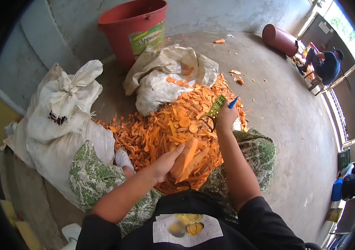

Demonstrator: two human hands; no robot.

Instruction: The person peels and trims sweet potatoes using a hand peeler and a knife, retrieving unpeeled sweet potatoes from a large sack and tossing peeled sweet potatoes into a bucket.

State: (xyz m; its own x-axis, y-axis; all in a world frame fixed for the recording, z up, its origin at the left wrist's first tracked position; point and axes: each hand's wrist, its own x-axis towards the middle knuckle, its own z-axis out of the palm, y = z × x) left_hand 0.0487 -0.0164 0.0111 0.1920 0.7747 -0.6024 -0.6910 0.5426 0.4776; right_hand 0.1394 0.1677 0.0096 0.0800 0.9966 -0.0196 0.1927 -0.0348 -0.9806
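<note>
My left hand [165, 165] grips a thick carrot [184, 161] over the near edge of the carrot pile [154, 130], thumb against its side, fingers mostly hidden. Farther out, near the pile's right edge, my right hand [226, 117] closes around a blue handle [233, 102], a green perforated piece [216, 108] beside it. A pale sack [154, 92] touches the pile's far edge, before a red bucket [117, 41].

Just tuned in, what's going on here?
The left hand holds a carrot piece over a heap of cut carrot. The right hand grips a green perforated tool, clear of the carrot piece; a blue end, perhaps a handle, pokes up beside it. A white sack with slices on it lies at the heap's far edge, with a red bucket behind.
</note>
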